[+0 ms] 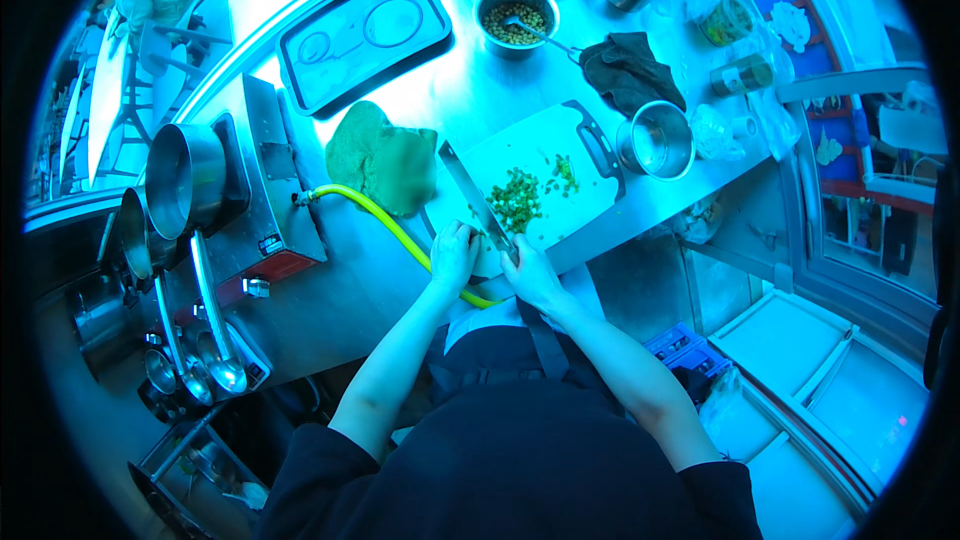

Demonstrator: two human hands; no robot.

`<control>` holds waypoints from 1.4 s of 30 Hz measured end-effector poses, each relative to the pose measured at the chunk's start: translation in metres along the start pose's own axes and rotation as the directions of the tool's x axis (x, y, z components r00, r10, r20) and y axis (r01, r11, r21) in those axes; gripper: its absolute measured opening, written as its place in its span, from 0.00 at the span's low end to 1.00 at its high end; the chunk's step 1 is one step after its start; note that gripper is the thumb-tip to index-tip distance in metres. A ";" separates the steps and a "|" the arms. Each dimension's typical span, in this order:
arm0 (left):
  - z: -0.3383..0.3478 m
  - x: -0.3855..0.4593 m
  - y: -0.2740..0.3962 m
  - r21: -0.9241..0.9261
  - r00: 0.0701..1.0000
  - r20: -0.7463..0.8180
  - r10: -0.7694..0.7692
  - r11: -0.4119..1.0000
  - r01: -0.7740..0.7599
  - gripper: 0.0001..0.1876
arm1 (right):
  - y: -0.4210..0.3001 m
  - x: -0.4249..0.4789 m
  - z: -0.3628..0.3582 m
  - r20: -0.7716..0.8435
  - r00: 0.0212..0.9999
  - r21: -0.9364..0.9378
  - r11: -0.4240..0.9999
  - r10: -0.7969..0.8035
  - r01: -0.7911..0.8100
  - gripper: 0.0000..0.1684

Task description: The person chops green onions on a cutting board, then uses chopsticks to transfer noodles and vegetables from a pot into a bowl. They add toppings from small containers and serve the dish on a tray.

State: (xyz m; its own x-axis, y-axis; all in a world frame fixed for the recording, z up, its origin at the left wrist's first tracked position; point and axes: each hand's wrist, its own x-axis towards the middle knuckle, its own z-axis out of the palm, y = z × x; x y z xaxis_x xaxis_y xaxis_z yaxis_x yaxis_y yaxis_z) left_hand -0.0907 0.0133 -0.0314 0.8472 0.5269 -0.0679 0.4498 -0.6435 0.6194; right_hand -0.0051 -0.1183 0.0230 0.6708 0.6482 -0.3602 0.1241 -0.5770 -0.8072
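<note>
My right hand (pixel 531 274) grips the handle of a wide-bladed kitchen knife (pixel 477 195) at the near edge of a white cutting board (pixel 581 214). The blade points away from me across the board. Just left of the knife, my left hand (pixel 454 253) rests near the board's edge with its fingers curled in; whether it pinches a small piece cannot be told. Right of the blade lies a heap of chopped green pieces (pixel 514 201), and a smaller scatter (pixel 562 174) sits beyond it. A green cloth (pixel 375 157) lies against the board's left side.
A yellow hose (pixel 390 223) runs from a stove (pixel 262 187) with pans (pixel 184 180) on the left. Behind the board stand a tray (pixel 364 37) and a metal pot (pixel 517 45) with a spoon. At right are a dark cloth (pixel 630 71) and a metal pot (pixel 660 141).
</note>
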 end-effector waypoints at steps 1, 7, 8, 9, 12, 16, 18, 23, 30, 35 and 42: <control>0.001 0.001 -0.001 0.003 1.000 -0.010 -0.009 1.000 0.009 0.05 | 0.001 -0.001 -0.004 0.009 1.000 -0.024 1.000 -0.017 0.017 0.13; 0.007 0.000 -0.004 0.031 0.997 -0.052 -0.053 0.998 0.054 0.06 | 0.001 -0.011 -0.011 0.098 0.995 -0.128 0.991 -0.033 0.045 0.14; 0.008 0.000 -0.004 0.042 0.997 -0.058 -0.056 0.997 0.059 0.06 | 0.000 -0.012 -0.013 0.129 0.992 -0.134 0.990 -0.012 0.029 0.14; 0.007 -0.001 -0.003 0.053 0.996 -0.062 -0.062 0.996 0.065 0.06 | 0.000 -0.014 -0.013 0.161 0.987 -0.140 0.990 0.010 0.013 0.14; 0.006 -0.001 -0.003 0.060 0.996 -0.062 -0.071 0.995 0.075 0.07 | -0.002 -0.018 -0.012 0.172 0.984 -0.175 0.984 0.035 -0.004 0.14; 0.004 0.000 -0.001 0.039 0.997 -0.038 -0.069 0.997 0.070 0.07 | 0.002 -0.021 -0.005 0.150 0.988 -0.207 0.978 0.032 0.000 0.13; 0.002 0.000 -0.001 0.038 0.998 -0.006 -0.060 0.997 0.060 0.07 | 0.003 -0.024 0.004 0.137 0.989 -0.238 0.971 0.052 -0.018 0.13; 0.010 -0.007 -0.016 -0.013 0.998 -0.062 0.026 1.000 -0.027 0.07 | -0.004 -0.020 0.026 0.136 0.990 -0.355 0.935 0.038 0.013 0.14; 0.008 0.010 0.009 -0.063 0.999 -0.036 -0.026 0.998 0.023 0.05 | 0.017 -0.005 -0.005 -0.067 0.994 -0.034 0.996 -0.085 0.083 0.13; 0.015 0.012 0.009 -0.111 0.993 -0.112 -0.040 0.993 0.028 0.05 | 0.005 -0.008 -0.039 -0.011 0.998 -0.026 0.998 -0.058 0.058 0.12; -0.001 0.032 0.010 0.022 0.989 -0.131 0.067 0.998 -0.064 0.07 | -0.004 -0.009 -0.046 -0.006 1.000 -0.046 0.999 -0.018 0.018 0.11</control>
State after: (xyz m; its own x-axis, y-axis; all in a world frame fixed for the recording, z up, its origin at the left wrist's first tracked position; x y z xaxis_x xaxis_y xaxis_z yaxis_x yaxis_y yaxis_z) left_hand -0.0593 0.0244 -0.0263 0.8309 0.5510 0.0770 0.4005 -0.6884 0.6048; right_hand 0.0225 -0.1450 0.0509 0.6728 0.6557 -0.3427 0.1694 -0.5874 -0.7913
